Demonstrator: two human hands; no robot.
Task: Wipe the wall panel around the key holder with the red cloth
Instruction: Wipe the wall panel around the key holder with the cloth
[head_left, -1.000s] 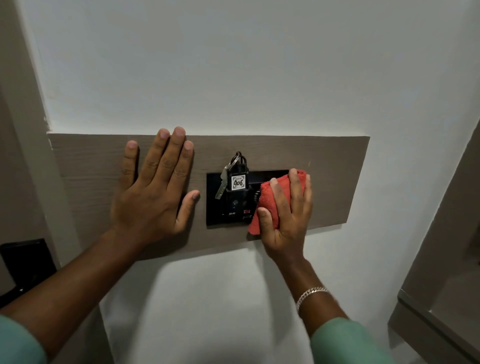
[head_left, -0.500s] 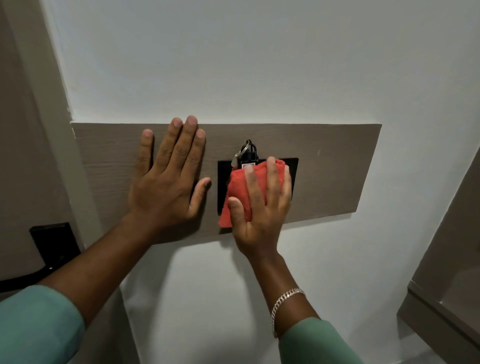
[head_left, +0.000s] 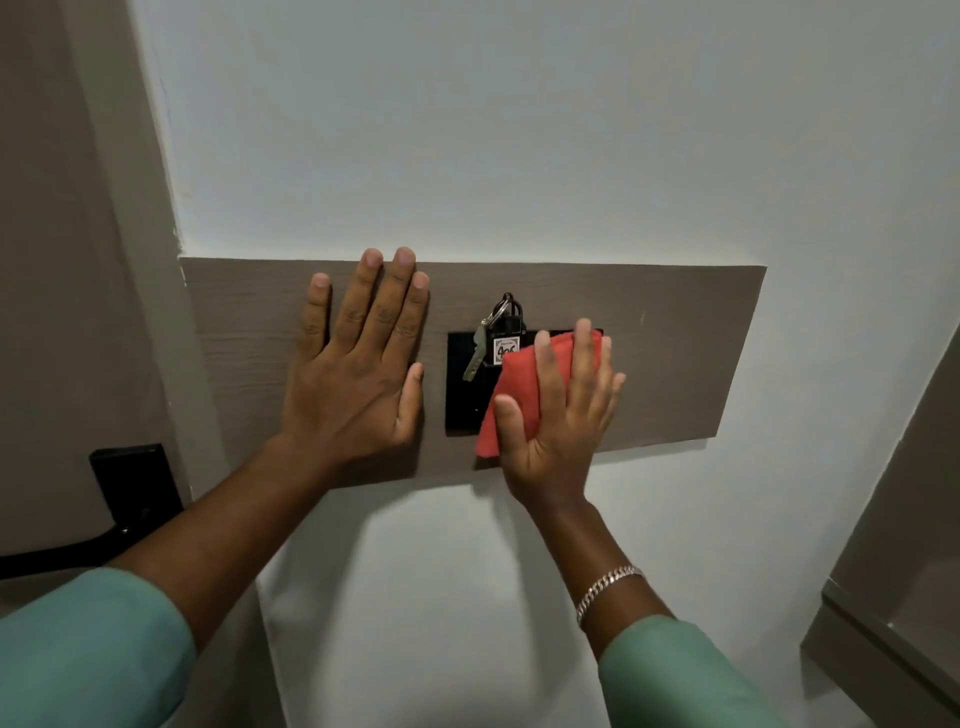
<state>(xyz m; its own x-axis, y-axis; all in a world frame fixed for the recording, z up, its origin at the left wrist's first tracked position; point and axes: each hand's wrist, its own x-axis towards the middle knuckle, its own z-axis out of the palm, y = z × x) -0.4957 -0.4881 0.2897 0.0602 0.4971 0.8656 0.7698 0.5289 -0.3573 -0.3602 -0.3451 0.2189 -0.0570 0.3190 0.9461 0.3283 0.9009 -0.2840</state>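
Note:
A brown wood-grain wall panel (head_left: 685, 353) runs across the white wall. Set in its middle is the black key holder (head_left: 465, 400), with a key and a black tag (head_left: 506, 343) hanging from it. My right hand (head_left: 558, 415) presses the folded red cloth (head_left: 514, 395) flat against the right half of the key holder, fingers spread over the cloth. The holder's right part is hidden under cloth and hand. My left hand (head_left: 358, 364) lies flat and open on the panel, just left of the key holder.
A black door handle plate (head_left: 137, 483) sits on the brown door surface at the lower left. A brown cabinet or frame edge (head_left: 893, 597) juts in at the lower right. White wall (head_left: 467, 130) extends above and below the panel.
My right hand slid the cloth left over the key tag, then back right, uncovering the tag and key. My left hand stayed flat on the panel. The camera view shifted slightly.

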